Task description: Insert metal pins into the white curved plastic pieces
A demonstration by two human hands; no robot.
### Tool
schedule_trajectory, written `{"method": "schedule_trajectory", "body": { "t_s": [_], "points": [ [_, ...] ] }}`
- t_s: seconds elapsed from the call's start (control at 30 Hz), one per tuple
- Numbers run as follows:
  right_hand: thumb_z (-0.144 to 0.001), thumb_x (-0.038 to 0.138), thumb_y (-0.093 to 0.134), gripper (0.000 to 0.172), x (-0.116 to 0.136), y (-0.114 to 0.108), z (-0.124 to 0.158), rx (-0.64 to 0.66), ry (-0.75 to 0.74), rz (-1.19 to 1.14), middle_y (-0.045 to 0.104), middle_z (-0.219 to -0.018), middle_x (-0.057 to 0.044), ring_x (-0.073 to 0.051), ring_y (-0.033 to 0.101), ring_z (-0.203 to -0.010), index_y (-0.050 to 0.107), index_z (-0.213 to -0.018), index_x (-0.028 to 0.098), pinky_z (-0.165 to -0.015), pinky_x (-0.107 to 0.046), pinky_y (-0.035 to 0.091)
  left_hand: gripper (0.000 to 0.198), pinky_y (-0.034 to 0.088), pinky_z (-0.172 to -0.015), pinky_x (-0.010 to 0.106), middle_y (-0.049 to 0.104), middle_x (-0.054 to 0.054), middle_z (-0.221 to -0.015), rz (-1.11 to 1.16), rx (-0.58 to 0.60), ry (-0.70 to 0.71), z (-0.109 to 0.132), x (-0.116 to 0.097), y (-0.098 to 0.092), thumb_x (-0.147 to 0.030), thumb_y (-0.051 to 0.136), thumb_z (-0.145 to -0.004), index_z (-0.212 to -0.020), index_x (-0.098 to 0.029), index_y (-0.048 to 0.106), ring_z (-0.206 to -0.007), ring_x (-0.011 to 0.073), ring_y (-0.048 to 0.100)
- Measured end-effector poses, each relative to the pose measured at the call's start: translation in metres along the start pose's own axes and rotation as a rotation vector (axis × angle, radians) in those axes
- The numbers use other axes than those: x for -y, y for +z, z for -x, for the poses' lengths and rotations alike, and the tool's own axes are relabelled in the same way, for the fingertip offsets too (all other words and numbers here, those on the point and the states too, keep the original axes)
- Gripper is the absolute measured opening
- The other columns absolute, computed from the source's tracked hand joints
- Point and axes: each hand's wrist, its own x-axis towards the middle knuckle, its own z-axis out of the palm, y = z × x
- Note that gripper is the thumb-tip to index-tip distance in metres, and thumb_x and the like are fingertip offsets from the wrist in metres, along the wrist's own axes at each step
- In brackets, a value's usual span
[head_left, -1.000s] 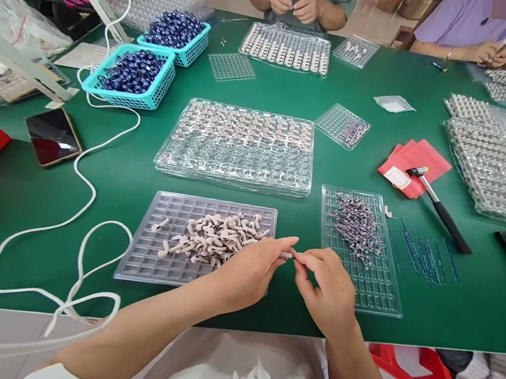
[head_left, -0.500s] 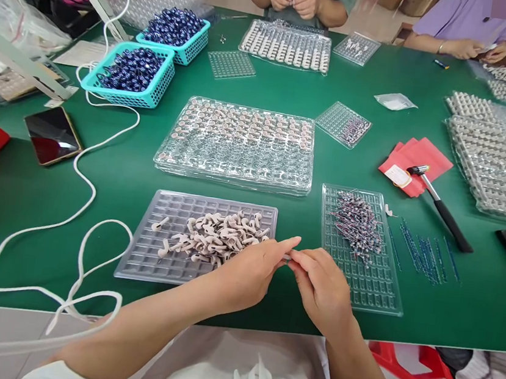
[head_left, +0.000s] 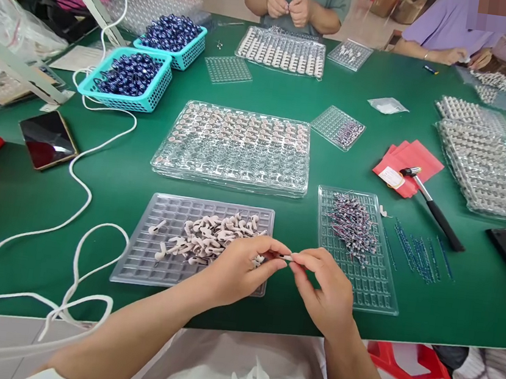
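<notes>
Pinching a small, narrow whitish plastic piece (head_left: 287,258) right where the two hands meet, so call that spot the centre of the clock. Left hand (head_left: 243,268) has thumb and index tips closed on one end, right hand (head_left: 323,290) has its thumb and index on the other; can't tell what the tucked-under fingers are doing. At 9 o'clock, partly behind the left hand, there's a grey plastic compartment tray (head_left: 137,264) with a loose pile of off-white earbud-shaped shells (head_left: 208,236), a couple lying off on their own. At 3 there's a clear rectangular plastic tray (head_left: 381,294), tangle of thin dark-red-and-blue wired parts (head_left: 354,223) heaped toward its far end. Around 11 sits a clear moulded blister tray (head_left: 238,163), far rows loaded with round-headed pale pieces (head_left: 243,122). Out at 10, two turquoise plastic mesh baskets (head_left: 118,101) are heaped with shiny dark-blue rounded bits (head_left: 129,73). Nearly 12, a far clear plastic tray (head_left: 245,59) holds white parts in rows, and around 2 some stacked clear plastic trays (head_left: 486,169) are packed with greyish-white ones.
</notes>
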Motion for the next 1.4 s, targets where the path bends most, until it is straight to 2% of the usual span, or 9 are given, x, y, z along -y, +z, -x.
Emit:
{"method": "schedule_trajectory", "body": {
  "t_s": [0.2,0.57,0.9,1.17,1.4],
  "points": [
    [-0.089,0.011,0.063,0.025,0.0042,-0.0056,0.0004,-0.019,0.140,-0.133,0.068,-0.095,-0.003,-0.013,0.063,-0.076,0.063,-0.110,0.024,-0.070,-0.028,0.053,0.017,0.057,-0.080,0.030,0.075,0.005,-0.099,0.172,-0.059,-0.028,0.0007,0.0002,0.0025,-0.026,0.060,-0.092,-0.103,-0.019,0.071,-0.089,0.0191,0.070],
    [-0.086,0.004,0.063,0.025,0.0058,-0.0055,-0.0012,-0.045,0.069,-0.157,0.070,-0.089,-0.002,-0.014,0.064,-0.078,0.065,-0.103,0.022,-0.069,-0.028,0.052,0.017,0.057,-0.079,0.031,0.075,0.007,-0.095,0.145,-0.050,0.052,0.0017,-0.0031,0.0024,-0.021,0.060,-0.092,-0.101,-0.017,0.073,-0.086,0.0190,0.069],
    [-0.084,0.000,0.064,0.033,0.0039,-0.0048,0.0006,-0.057,0.049,-0.209,0.072,-0.089,-0.003,-0.016,0.066,-0.078,0.067,-0.107,0.024,-0.070,-0.031,0.053,0.017,0.056,-0.079,0.032,0.075,0.008,-0.095,0.122,-0.057,0.166,0.0027,-0.0007,0.0020,-0.015,0.059,-0.091,-0.102,-0.016,0.072,-0.087,0.0187,0.069],
    [-0.083,-0.002,0.064,0.038,0.0028,-0.0046,0.0004,-0.062,-0.026,-0.160,0.072,-0.091,-0.004,-0.016,0.066,-0.079,0.067,-0.111,0.024,-0.072,-0.033,0.054,0.017,0.056,-0.079,0.032,0.075,0.008,-0.095,0.117,-0.040,0.156,0.0039,0.0000,0.0015,-0.014,0.059,-0.091,-0.102,-0.017,0.072,-0.086,0.0187,0.069],
    [-0.086,0.003,0.062,0.032,0.0029,-0.0043,0.0022,-0.038,0.004,-0.128,0.073,-0.091,-0.005,-0.018,0.067,-0.079,0.067,-0.110,0.024,-0.071,-0.035,0.056,0.018,0.056,-0.080,0.032,0.076,0.008,-0.096,0.106,-0.043,0.160,0.0032,-0.0010,0.0033,-0.015,0.058,-0.091,-0.102,-0.018,0.072,-0.087,0.0194,0.069]
  ]
}}
